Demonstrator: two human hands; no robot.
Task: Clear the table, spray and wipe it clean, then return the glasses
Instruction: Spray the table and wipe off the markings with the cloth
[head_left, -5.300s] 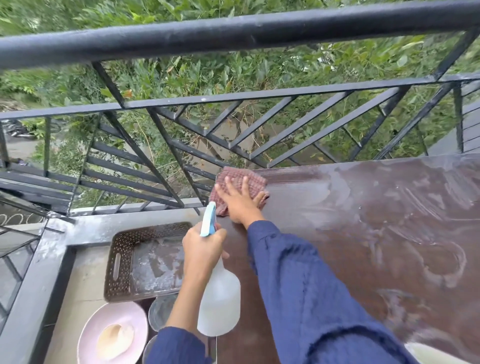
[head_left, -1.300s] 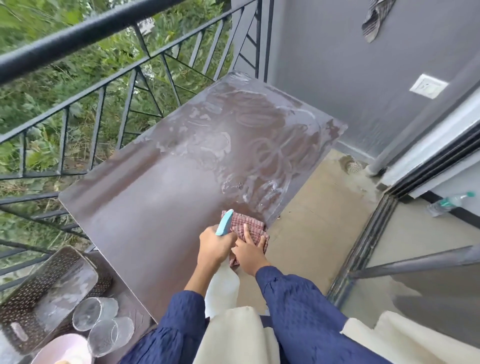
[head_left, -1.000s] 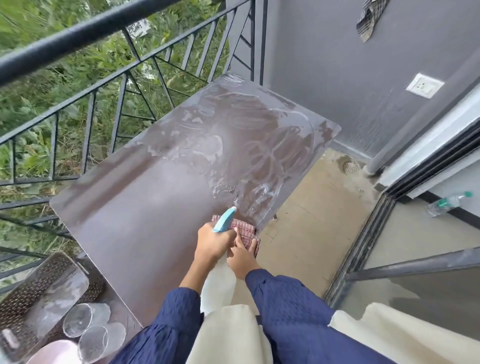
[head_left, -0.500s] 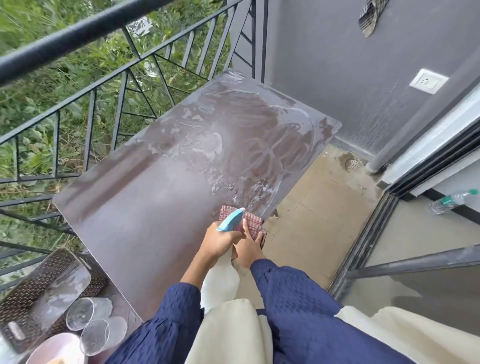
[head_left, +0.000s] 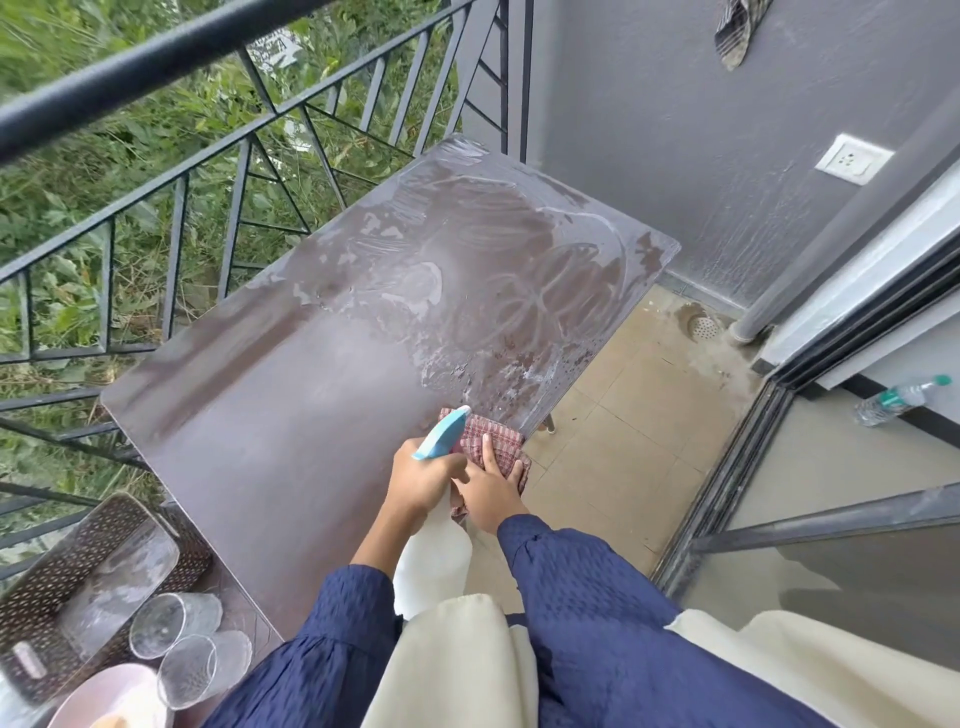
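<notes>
Fingers of the left hand (head_left: 422, 479) grip the spray bottle (head_left: 434, 564); the right hand (head_left: 488, 493) presses the cloth (head_left: 501, 438) flat-fingered.

Black metal railing (head_left: 156, 57) before green foliage (head_left: 62, 197); grey wall (head_left: 675, 130) bearing a white socket (head_left: 853, 158) and a hanging checked rag (head_left: 735, 31); floor drain (head_left: 702, 326); plastic water bottle (head_left: 896, 399) lying on its side.

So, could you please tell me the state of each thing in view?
table: cleared; far part streaked with wet foam, near part looks wiped.
cloth: pressed flat at the table's edge by the right hand.
spray bottle: gripped by the left hand, nozzle up.
glasses: two, empty, off the table beside the basket.
water bottle: capped, lying on the floor.
</notes>
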